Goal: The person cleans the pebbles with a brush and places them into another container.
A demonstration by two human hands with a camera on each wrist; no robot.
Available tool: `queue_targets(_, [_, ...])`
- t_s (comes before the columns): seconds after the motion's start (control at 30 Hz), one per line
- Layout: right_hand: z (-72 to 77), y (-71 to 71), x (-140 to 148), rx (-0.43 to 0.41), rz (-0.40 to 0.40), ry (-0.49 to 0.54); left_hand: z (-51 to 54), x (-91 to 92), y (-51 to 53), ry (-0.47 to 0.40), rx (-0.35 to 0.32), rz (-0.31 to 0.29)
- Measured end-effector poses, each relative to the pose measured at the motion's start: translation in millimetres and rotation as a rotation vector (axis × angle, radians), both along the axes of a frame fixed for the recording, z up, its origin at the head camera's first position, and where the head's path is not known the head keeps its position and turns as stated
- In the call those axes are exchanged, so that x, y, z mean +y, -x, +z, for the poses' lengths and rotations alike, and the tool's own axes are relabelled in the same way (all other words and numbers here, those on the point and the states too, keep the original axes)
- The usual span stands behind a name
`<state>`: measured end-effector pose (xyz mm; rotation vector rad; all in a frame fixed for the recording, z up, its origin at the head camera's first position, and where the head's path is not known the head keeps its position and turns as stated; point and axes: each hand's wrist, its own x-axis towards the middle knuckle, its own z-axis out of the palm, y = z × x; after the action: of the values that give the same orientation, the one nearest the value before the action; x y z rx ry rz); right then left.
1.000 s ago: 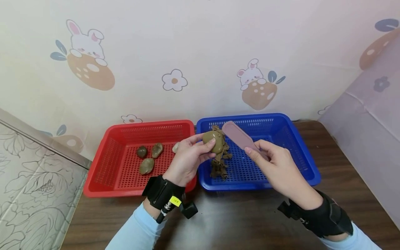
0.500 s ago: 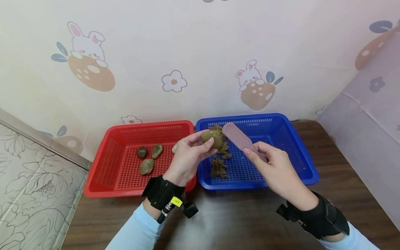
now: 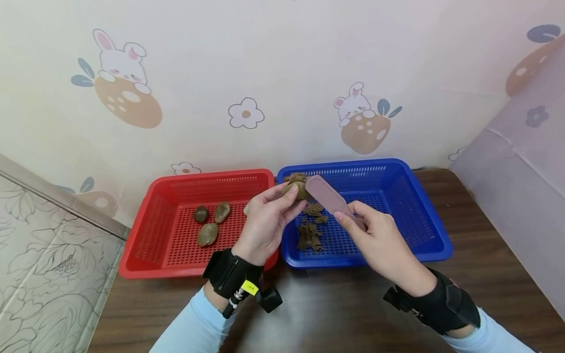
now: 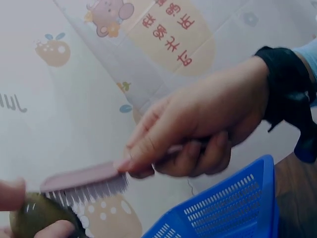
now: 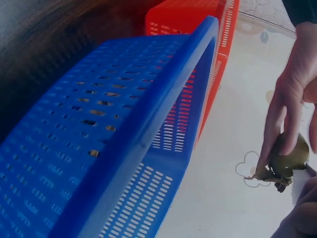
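Observation:
My left hand (image 3: 264, 220) holds an olive-brown stone (image 3: 300, 189) above the left part of the blue basket, thumb on its near side. Brown mud clings to the stone's far side. A pink brush (image 3: 328, 196) is gripped by its handle in my right hand (image 3: 383, 240). In the left wrist view its pale bristles (image 4: 96, 192) face down, and the brush head's tip meets the stone (image 4: 35, 218). Clumps of mud (image 3: 310, 236) lie in the blue basket (image 3: 375, 260) below. The right wrist view shows the stone (image 5: 292, 153) between the left hand's fingers, with ragged mud along its edge.
At the left stands a red basket (image 3: 137, 255) with several stones, among them a round dark one (image 3: 200, 214) and a flat one (image 3: 208, 234). A pale stone is partly behind my left hand. Both baskets sit on a dark wooden table (image 3: 326, 304) against a patterned wall.
The stone has been tilted in my left hand, and its mud now shows at the top. More mud has come off into the blue basket. My right hand and the brush have shifted left.

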<state>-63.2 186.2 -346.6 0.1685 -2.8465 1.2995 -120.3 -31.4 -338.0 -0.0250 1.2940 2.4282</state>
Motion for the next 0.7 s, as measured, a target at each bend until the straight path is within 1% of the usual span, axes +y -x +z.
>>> queue_targets(0.07, [-1.5,0.1,-0.4,-0.004,0.007,-0.009,1.6,0.7,-0.2,-0.011,0.000,0.025])
queue_targets(0.2, [-4.7,-0.4,-0.7,-0.011,0.025,-0.023,1.7,2.9,1.8,-0.020,-0.002,0.064])
queue_targets(0.3, [-5.8,-0.8,-0.3,-0.006,0.036,-0.032,0.3,3.4,3.2,-0.027,-0.008,0.070])
queue_targets(0.37, [-5.3,-1.2,0.8,0.004,0.028,-0.034,-1.1,2.8,3.0,-0.039,-0.022,0.067])
queue_targets(0.47, [-3.6,-1.7,2.0,0.024,0.002,-0.029,-3.9,2.2,2.1,-0.054,-0.043,0.050])
queue_targets(0.53, [-2.6,-1.5,1.7,0.034,-0.007,-0.018,-5.6,2.2,1.4,-0.061,-0.051,0.024])
queue_targets(0.63, [-2.0,-0.3,0.2,0.036,0.001,-0.005,-7.9,2.2,1.1,-0.068,-0.034,-0.030])
queue_targets(0.7, [-1.7,-0.3,-0.4,0.029,0.011,-0.004,-9.1,1.5,1.1,-0.074,-0.019,-0.054])
